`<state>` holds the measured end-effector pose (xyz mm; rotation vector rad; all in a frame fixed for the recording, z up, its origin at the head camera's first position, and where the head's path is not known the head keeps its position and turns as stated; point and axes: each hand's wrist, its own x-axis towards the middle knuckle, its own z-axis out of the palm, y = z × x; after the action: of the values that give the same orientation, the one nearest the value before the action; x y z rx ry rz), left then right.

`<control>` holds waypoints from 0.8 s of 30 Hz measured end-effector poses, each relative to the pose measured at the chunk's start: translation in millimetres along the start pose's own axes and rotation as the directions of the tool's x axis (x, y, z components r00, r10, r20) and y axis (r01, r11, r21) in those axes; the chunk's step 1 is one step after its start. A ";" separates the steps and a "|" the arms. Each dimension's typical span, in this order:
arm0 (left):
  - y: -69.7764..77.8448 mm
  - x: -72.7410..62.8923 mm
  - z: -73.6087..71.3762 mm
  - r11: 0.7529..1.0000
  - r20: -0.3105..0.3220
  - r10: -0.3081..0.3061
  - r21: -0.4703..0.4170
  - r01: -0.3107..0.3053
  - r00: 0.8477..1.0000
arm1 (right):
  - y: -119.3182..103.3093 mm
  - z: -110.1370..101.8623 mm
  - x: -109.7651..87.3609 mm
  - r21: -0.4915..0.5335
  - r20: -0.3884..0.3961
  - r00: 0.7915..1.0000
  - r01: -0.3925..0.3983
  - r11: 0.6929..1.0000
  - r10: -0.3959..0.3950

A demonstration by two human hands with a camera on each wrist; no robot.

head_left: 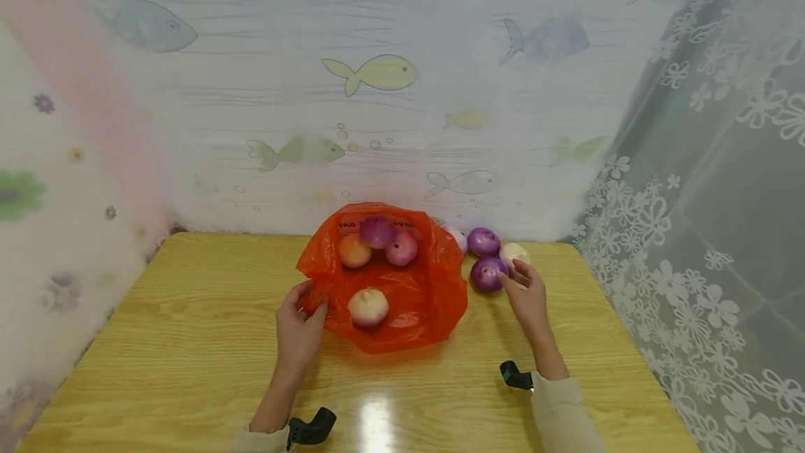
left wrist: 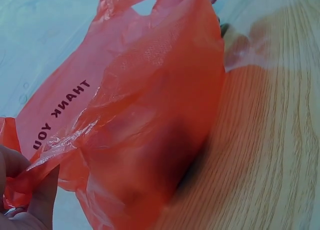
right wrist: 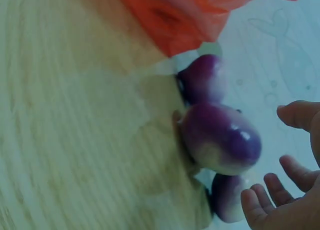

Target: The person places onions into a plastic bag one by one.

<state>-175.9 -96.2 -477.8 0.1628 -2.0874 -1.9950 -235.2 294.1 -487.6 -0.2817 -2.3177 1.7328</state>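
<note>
1. The orange-red plastic bag (head_left: pixel 411 303) sits on the far middle part of the wood-grained tabletop (head_left: pixel 201 327), its mouth spread wide toward the head camera.
2. The left hand (head_left: pixel 300 331) pinches the bag's left near edge between thumb and fingers; the left wrist view shows the film bunched in that grip.
3. The right hand (head_left: pixel 528 299) is released, its thumb and fingers spread with nothing between them. It is just beside the vegetables to the right of the bag; whether a fingertip touches one, I cannot tell.
4. Four round vegetables lie in the bag. Three are grouped at the far side: an orange-looking vegetable (head_left: pixel 355 252) on the left, a dark purple vegetable (head_left: pixel 377 232) in the middle and a pinkish vegetable (head_left: pixel 401 249) on the right. A white-topped vegetable (head_left: pixel 367 307) lies apart from them, nearer the person.
5. Right of the bag are four more: a glossy purple vegetable (head_left: pixel 487 276) at the near side, a second purple vegetable (head_left: pixel 483 241) farther off, a whitish vegetable (head_left: pixel 511 252) on the right, and a pale vegetable (head_left: pixel 461 238) on the left, partly hidden by the bag.
6. Dark "THANK YOU" lettering shows reversed on the bag in the left wrist view, near a handle hole.
7. At the far side hangs a fish-printed sheet (head_left: pixel 402 12); on the right is white floral lace (head_left: pixel 694 313).
8. Each wrist wears a black device, next to a light sleeve (head_left: pixel 566 414).
</note>
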 end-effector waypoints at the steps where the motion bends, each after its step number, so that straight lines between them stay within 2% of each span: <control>1: -0.1 0.1 -0.1 1.000 -0.002 0.001 -0.001 -0.001 1.000 | 3.6 1.0 1.2 -0.020 0.007 1.000 -0.017 1.000 0.017; 8: -0.1 2.0 -1.8 1.000 -0.013 0.003 -0.001 -0.004 1.000 | 16.2 14.3 13.1 -0.131 0.013 1.000 -0.014 0.991 0.015; 14: -0.5 2.5 -3.2 1.000 -0.010 0.000 -0.011 -0.001 1.000 | 18.0 20.0 18.7 -0.125 0.036 0.999 -0.018 0.992 0.023; 20: -1.6 1.2 -3.6 1.000 -0.009 0.002 -0.026 -0.002 1.000 | 17.8 22.9 23.6 -0.160 0.049 0.999 0.005 0.987 0.002; 24: -2.4 0.5 -5.0 0.999 0.003 -0.032 -0.035 0.032 0.999 | 18.3 23.6 25.3 -0.188 0.065 0.998 0.019 0.982 -0.007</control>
<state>-175.3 -101.3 -480.0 0.1890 -2.0625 -2.0498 -266.1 285.1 -509.7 -0.2464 -2.5282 1.5383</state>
